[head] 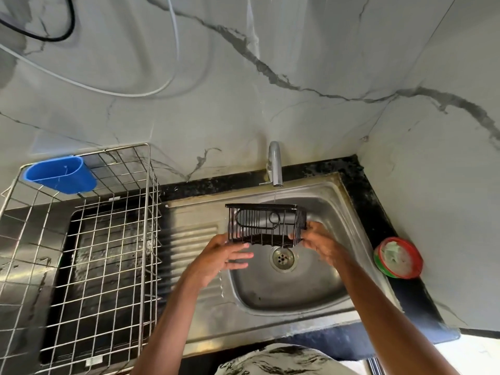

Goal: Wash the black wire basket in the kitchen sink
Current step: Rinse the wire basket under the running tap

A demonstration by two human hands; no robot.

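The steel sink [284,293] fills the middle of the view, and its bowl looks wet but holds no standing water and no suds. To its left a big wire drying rack [127,169] stands on the counter, with nothing in it that I can see; that looks like the likely place for the washed piece.

The black wire basket [266,224] is held up over the bowl, above the drain and right under the tap, clear of the sink floor and turned so that one long side faces the camera. The right hand [322,243] grips its right end, thumb on the front wires and fingers wrapped behind. The left hand [219,259] is at the lower left corner, with the fingers stretched out fairly straight below it, propping rather than clasping, as far as I can tell.

A round red and green tub [398,257] of what may be soap sits on the counter to the right, well apart from both hands, and neither hand has a sponge. The tap [275,165] is on, and a thin stream [275,194] falls onto the basket's top edge.

So the wash is underway, probably at a wetting or rinsing stage. Whether scrubbing has been done cannot be told. Left to do, at least: turn the basket under the water, shut the tap, set it to drain
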